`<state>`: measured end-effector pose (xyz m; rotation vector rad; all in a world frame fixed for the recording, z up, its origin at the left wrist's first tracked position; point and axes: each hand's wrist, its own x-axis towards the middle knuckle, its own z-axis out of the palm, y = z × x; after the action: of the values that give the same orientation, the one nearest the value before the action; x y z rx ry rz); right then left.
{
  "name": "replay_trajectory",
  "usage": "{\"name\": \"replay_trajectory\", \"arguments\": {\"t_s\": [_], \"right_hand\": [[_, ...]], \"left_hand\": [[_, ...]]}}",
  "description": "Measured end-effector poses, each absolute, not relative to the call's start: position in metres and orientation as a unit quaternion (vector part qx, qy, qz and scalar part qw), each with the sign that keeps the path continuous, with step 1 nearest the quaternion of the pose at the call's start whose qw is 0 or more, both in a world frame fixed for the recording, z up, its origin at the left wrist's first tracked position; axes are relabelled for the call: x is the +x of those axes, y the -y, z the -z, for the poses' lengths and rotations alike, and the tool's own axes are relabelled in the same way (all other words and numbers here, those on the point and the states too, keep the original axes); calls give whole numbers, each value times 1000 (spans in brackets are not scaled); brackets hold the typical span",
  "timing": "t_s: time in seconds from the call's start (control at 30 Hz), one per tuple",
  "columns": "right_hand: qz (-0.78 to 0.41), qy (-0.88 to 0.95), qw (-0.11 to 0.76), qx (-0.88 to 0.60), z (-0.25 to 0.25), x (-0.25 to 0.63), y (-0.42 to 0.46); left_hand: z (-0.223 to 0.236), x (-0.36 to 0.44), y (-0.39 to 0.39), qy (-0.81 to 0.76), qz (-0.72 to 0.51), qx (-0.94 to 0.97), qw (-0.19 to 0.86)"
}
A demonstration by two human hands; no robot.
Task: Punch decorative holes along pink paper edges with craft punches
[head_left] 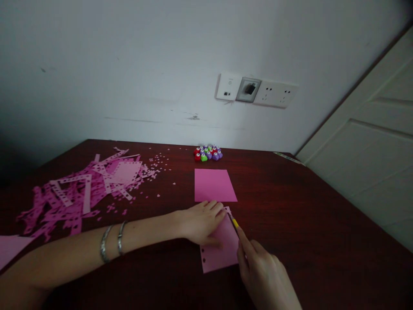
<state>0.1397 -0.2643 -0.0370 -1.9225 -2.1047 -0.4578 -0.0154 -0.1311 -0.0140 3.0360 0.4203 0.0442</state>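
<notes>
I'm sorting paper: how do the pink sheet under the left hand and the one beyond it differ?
The near sheet has small holes along its left edge; the far sheet shows none. The left hand covers part of the near sheet, while the far sheet is almost wholly in view. Both are pink and lie flat.

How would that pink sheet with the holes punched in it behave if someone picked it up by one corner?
The pink punched sheet would probably droop, since it looks as thin as paper. It should feel light, being one flat layer. It might tear most easily near the small holes close to its edge, where less material is left.
</notes>
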Motion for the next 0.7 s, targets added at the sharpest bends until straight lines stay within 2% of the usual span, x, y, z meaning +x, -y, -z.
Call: {"name": "replay_trajectory", "arguments": {"t_s": [0.4,0.6,0.7], "right_hand": [[170,718,123,-663,37,135,273],[148,731,65,-663,41,140,284],[149,743,66,-649,44,144,289]], "left_hand": [[10,-14,133,-137,-1,990,26],[8,-12,132,-145,26,989,35],[10,-11,132,-146,31,988,37]]}}
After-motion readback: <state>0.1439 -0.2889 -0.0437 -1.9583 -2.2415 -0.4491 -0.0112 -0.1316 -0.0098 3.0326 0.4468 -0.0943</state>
